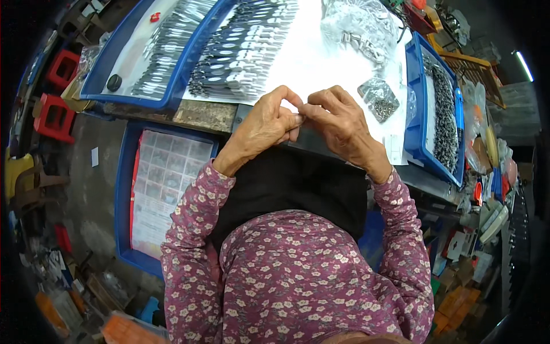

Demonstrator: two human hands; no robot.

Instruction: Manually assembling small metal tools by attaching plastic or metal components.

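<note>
My left hand (264,127) and my right hand (341,123) meet fingertip to fingertip at the near edge of the white work surface (321,63). Both pinch a tiny part (301,116) between thumb and forefinger; it is almost hidden by the fingers. Rows of small dark and silver metal pieces (240,49) lie on the white surface just beyond my hands. A small clear bag of dark metal bits (379,98) lies to the right of my right hand.
A blue tray (91,86) with more metal pieces sits at the far left. Another blue tray (413,123) of dark parts stands at the right. A blue crate (123,200) with a printed sheet rests on the floor at my left. Red stools (54,117) stand farther left. Clutter fills the right side.
</note>
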